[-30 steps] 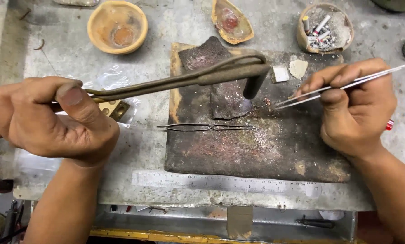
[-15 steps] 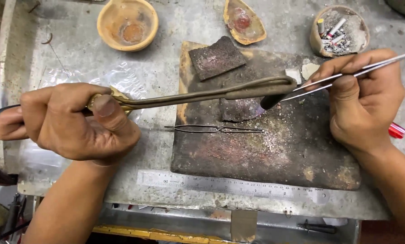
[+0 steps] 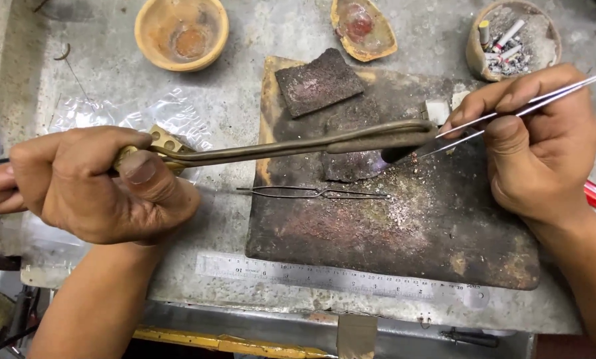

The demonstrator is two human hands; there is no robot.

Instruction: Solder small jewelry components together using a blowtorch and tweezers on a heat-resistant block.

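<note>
While the left hand [image 3: 92, 183] grips a torch [image 3: 298, 145], right hand [image 3: 544, 149] pinching tweezers [image 3: 511, 110], clear plastic bag [image 3: 112, 113] behind.

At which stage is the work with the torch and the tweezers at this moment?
Set up: the charred block lies on the bench, with a wire piece on it. In hand: the left hand holds the torch, its nozzle pointing down at the block; the right hand holds thin tweezers with their tips beside the nozzle. No flame or finished joint can be made out, so the heating itself looks left to do.
</note>
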